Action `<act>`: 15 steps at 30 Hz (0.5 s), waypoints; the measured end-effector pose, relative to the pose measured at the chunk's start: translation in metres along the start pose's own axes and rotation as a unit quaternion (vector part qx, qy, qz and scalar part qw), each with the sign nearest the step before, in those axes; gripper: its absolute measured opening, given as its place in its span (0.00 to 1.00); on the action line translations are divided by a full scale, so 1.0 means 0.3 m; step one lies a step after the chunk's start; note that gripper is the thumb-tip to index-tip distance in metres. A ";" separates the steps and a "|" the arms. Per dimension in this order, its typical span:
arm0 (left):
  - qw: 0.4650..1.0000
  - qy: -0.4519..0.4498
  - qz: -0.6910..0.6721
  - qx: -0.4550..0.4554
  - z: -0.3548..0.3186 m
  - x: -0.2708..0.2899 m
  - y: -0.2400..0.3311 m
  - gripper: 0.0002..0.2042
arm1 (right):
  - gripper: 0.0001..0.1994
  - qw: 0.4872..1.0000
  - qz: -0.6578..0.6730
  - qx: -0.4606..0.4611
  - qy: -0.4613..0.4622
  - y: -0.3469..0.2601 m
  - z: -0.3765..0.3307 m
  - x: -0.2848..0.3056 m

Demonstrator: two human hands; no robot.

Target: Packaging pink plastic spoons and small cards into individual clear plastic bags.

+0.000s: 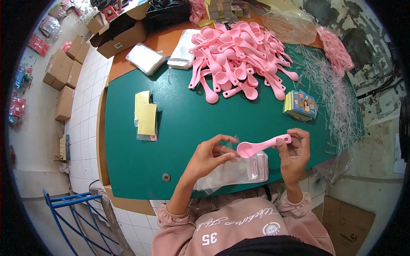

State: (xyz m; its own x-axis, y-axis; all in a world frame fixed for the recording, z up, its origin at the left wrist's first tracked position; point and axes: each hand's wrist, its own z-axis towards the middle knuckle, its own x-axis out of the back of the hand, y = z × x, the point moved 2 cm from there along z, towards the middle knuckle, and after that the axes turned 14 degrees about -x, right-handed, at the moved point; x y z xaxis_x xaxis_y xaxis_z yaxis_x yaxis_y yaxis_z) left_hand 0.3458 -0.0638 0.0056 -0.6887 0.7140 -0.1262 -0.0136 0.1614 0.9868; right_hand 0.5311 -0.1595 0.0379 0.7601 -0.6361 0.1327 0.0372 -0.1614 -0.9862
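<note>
A pink measuring spoon (252,149) is pinched by its handle in my right hand (294,155), with its bowl pointing left. My left hand (209,155) is beside the bowl, its index finger and thumb spread around a thin clear plastic bag (237,139) that is hard to make out. Below both hands, at the near table edge, lies a stack of clear plastic bags (230,174). Further off is a large heap of pink measuring spoons (239,55). A stack of printed cards (300,106) stands to the right of the heap.
Yellow cards in clear bags (146,119) lie at left on the green table (128,166). Two packs of clear bags (146,59) and an open cardboard box (121,40) stand at the back left. Shredded clear plastic (333,94) covers the right edge. A blue metal rack (74,200) is at lower left.
</note>
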 end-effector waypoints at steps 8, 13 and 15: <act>0.999 -0.004 0.045 -0.028 -0.006 -0.011 -0.002 0.18 | 0.15 0.998 -0.020 0.043 -0.049 0.017 0.008 -0.026; 1.000 0.007 -0.009 -0.024 -0.013 -0.010 -0.010 0.19 | 0.16 0.998 0.019 0.062 0.003 -0.026 0.029 -0.020; 1.000 0.012 -0.018 -0.019 -0.014 -0.006 -0.006 0.19 | 0.15 0.998 0.039 0.045 0.005 -0.028 0.029 -0.025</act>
State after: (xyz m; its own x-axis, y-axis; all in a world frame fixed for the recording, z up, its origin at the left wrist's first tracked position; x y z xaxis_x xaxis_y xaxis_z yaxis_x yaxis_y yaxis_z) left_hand 0.3439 -0.0682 0.0045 -0.7050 0.6910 -0.1597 -0.0654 0.1609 0.9848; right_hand 0.5308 -0.1468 0.0444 0.7562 -0.6519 0.0567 0.0375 -0.0433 -0.9984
